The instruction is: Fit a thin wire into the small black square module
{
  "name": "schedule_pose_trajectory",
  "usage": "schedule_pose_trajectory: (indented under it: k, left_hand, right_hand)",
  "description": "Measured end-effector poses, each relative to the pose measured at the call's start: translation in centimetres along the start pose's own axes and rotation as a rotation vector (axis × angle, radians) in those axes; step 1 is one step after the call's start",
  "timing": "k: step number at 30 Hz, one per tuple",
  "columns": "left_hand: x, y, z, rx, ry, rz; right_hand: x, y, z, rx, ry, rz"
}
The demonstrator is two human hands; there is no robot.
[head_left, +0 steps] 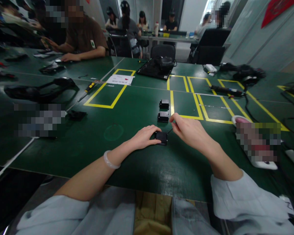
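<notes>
Fingers and thumb of my left hand (145, 137) grip a small black rectangular part (162, 138) that lies on the green table. My right hand (189, 130) is pinched around a thin dark rod-like tool (170, 132), whose tip points down at the part's right edge. Whether the tip touches it, I cannot tell, and most of the tool is hidden by the fingers. Just beyond my hands stand two similar small black parts, a nearer one (163, 116) and a farther one (164, 104), one behind the other.
Yellow tape rectangles mark the green table (137, 169). A phone (256, 143) lies at right, near a black power-screwdriver-like tool (226, 90) and cables. At left are a black frame (41, 88) and a yellow-black screwdriver (90, 86). A person (85, 39) sits across the table.
</notes>
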State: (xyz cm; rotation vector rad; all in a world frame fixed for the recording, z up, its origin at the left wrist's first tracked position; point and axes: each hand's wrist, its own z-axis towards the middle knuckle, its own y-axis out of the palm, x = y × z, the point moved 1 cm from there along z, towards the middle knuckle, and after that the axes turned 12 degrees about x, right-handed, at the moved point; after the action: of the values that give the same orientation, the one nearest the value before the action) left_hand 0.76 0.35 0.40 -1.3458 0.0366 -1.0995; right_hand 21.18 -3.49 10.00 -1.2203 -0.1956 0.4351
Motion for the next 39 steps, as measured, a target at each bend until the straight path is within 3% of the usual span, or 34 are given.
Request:
schedule_pose_trajectory:
  k: [7, 15, 24, 33, 39]
  left_hand:
    - [-0.03, 0.04, -0.10, 0.006, 0.000, -0.016]
    - [0.18, -0.09, 0.05, 0.001, 0.007, 0.001]
    - [0.07, -0.01, -0.02, -0.003, 0.009, 0.007]
    - [0.28, -0.15, 0.06, -0.006, 0.006, 0.014]
    - [0.12, -0.02, 0.02, -0.007, 0.004, 0.009]
  right_hand:
    - [-0.08, -0.23, 0.20, -0.070, 0.043, -0.148]
    - [0.09, 0.08, -0.07, 0.001, 0.016, -0.004]
    - [-0.11, -0.23, 0.24, -0.061, 0.055, -0.142]
    - [0.01, -0.16, 0.01, -0.023, 0.025, -0.004]
    - [-0.06, -0.15, 0.21, -0.054, 0.049, -0.099]
